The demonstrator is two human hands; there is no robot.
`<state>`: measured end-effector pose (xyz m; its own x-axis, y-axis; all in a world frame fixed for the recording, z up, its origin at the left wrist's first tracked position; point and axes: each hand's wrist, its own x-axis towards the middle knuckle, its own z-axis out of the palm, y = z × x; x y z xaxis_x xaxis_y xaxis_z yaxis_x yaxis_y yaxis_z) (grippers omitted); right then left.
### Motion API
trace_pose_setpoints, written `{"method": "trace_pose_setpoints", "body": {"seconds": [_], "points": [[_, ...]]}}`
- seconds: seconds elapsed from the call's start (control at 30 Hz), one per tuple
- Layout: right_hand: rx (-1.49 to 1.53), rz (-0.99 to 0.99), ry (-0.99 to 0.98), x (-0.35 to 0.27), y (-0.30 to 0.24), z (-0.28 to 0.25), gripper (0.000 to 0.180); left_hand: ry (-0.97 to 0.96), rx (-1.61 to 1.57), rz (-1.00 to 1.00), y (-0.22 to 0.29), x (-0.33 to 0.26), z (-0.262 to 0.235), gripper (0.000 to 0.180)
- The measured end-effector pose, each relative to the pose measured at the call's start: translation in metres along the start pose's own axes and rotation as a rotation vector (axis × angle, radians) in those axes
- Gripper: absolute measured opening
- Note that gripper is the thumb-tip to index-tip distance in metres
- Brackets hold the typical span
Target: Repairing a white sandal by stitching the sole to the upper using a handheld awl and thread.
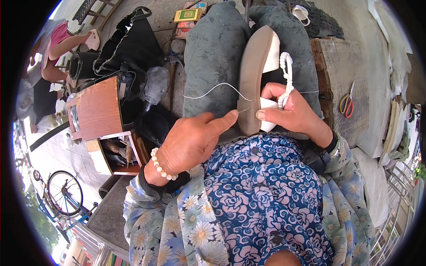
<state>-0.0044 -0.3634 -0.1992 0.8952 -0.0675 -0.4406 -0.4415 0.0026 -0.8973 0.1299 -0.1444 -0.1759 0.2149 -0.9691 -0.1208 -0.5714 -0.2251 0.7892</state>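
A sandal with a thick brown-grey sole, white straps and a braided white ankle strap lies on its side across my lap. My right hand grips it, thumb on the white strap beside the sole and fingers tucked inside. My left hand, wearing a beaded bracelet, is closed with the index finger pointing at the sole's edge. From that fingertip a thin metal needle reaches the sole; its rear end is hidden. White thread curves from the sole over the grey cloth on my left leg and shows again right of my right hand.
Red-and-yellow-handled scissors rest on a worn board at the right. An open wooden box stands left, near black sheet material and a plastic bag. Another person's legs are far left, above a bicycle.
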Motion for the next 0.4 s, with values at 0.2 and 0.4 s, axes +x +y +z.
{"method": "trace_pose_setpoints", "body": {"seconds": [0.2, 0.4], "points": [[0.231, -0.059, -0.195, 0.004, 0.004, -0.006, 0.028, -0.078, -0.166, 0.026, -0.019, -0.001, -0.019, 0.055], [0.362, 0.0, -0.199, 0.003, 0.009, 0.002, 0.03, -0.319, -0.237, 0.028, -0.036, 0.012, -0.043, 0.052]]}}
